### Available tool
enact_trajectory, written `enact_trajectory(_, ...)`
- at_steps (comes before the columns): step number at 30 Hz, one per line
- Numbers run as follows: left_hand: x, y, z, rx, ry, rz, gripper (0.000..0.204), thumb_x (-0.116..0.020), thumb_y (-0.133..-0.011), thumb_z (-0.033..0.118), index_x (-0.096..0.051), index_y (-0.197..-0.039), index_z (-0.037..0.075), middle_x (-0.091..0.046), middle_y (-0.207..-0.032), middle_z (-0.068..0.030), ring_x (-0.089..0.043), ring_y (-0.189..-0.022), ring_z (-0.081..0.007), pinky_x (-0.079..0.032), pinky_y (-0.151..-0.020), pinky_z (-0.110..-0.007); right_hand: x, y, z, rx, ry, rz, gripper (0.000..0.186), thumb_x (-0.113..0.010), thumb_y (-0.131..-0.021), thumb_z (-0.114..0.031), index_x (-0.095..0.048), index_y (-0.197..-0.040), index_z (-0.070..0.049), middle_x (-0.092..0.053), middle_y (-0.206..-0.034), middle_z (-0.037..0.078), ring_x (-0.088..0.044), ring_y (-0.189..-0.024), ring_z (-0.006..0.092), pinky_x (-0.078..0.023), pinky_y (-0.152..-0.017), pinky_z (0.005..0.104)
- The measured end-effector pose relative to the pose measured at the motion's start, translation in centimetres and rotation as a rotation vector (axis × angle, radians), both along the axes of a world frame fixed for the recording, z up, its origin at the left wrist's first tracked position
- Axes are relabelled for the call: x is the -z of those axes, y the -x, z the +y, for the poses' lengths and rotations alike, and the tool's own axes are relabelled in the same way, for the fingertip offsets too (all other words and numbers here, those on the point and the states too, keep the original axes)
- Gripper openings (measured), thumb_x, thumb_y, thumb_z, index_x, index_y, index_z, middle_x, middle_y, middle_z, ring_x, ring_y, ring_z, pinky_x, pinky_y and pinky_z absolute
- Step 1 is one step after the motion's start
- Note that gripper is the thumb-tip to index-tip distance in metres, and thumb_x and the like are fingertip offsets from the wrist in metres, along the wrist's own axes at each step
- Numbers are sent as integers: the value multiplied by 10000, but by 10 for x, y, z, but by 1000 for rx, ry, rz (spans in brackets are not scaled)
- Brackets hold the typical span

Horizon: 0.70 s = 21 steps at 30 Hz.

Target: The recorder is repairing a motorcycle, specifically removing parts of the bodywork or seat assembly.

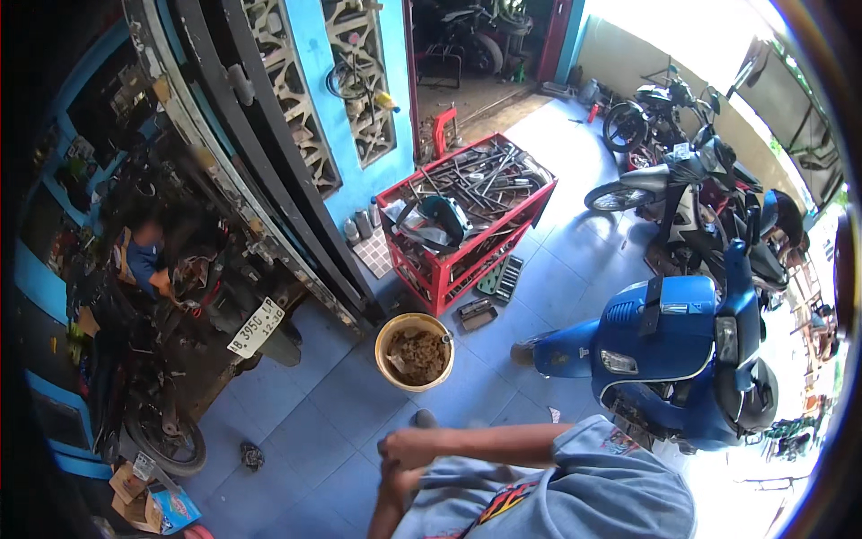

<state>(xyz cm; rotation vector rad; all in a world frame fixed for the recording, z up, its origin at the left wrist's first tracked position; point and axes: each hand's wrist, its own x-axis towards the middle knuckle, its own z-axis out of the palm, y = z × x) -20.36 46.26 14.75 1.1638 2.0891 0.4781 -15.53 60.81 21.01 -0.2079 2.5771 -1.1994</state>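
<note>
My right hand (409,446) and my left hand (393,469) are together low in the middle, in front of my grey T-shirt (628,490). My right fingers are closed and lie over or around my left hand, whose fingers are mostly hidden. Whatever might be between them is too small or covered to make out. Just beyond them my grey shoe (426,419) shows on the tiles. A yellow bucket (386,337) holding brown crumpled material stands a little farther forward.
A red tool cart (435,296) stands ahead, with a green socket case (503,274) beside it. A blue scooter (651,332) is at my right, parked motorbikes (691,207) behind it. At left are a person in blue (144,260), a motorbike wheel (175,440) and a cardboard box (135,499).
</note>
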Motion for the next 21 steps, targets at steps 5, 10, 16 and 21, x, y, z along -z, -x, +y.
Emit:
enact_trajectory(5, 28, 110, 49, -140, 109, 98, 548, -708, -785, 381, -610, -1095, -61, -644, -1047, -274, -632, -977, -398, -510, -843, -446, -58, -48, 143, 690, -20, -204, 390, -574, -693, 4, -642, -1077, -6, -661, -1013, 228, -635, -958, 383, -513, -833, 432)
enact_trajectory(10, 98, 177, -18, -694, 240, -112, 298, -661, -863, 249, -632, -877, -47, -656, -770, -185, -654, -682, -317, -510, -599, -388, 11, -122, 257, 916, -170, -283, 249, -572, -736, -118, -706, -943, -88, -680, -846, 197, -660, -825, 383, -530, -765, 461)
enact_trajectory(16, 69, 103, 12, -1463, 407, -307, 180, -628, -896, 140, -591, -819, -18, -563, -624, -67, -570, -482, -175, -454, -395, -298, 85, -163, 459, 1269, -462, -123, 158, -660, -734, -151, -708, -868, -82, -659, -721, 192, -663, -661, 365, -538, -599, 440)
enact_trajectory(21, 18, 52, 138, -634, 430, -322, 218, -648, -883, 153, -615, -962, -48, -614, -681, -85, -596, -518, -161, -486, -434, -286, 58, -102, 622, 1500, -520, 178, 213, -600, -835, -172, -621, -978, -15, -641, -841, 235, -628, -806, 404, -505, -720, 475)
